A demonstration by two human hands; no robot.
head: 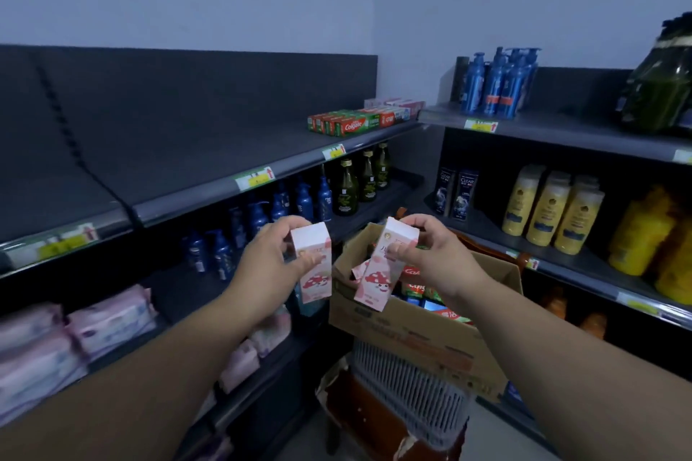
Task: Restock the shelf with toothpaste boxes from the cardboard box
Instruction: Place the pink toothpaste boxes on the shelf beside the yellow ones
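Note:
My left hand (275, 256) grips a pink toothpaste box (313, 269) with a mushroom picture, held upright in front of the shelves. My right hand (434, 254) grips a second pink mushroom box (382, 269), tilted slightly, just above the open cardboard box (419, 333). Inside the cardboard box lie more toothpaste boxes (423, 292), red, green and blue. On the top shelf (232, 176), at its right end, stands a row of red and green Colgate boxes (348, 123) with pale boxes behind them. The rest of that shelf's left part is bare.
The cardboard box rests on a grey slatted basket (408, 382) on a stool. Blue pump bottles (262, 217) and dark green bottles (361, 176) fill the middle left shelf; pink packs (86, 329) lie lower. The right-hand shelving holds blue bottles (498, 82), yellow bottles (550, 210) and shampoo.

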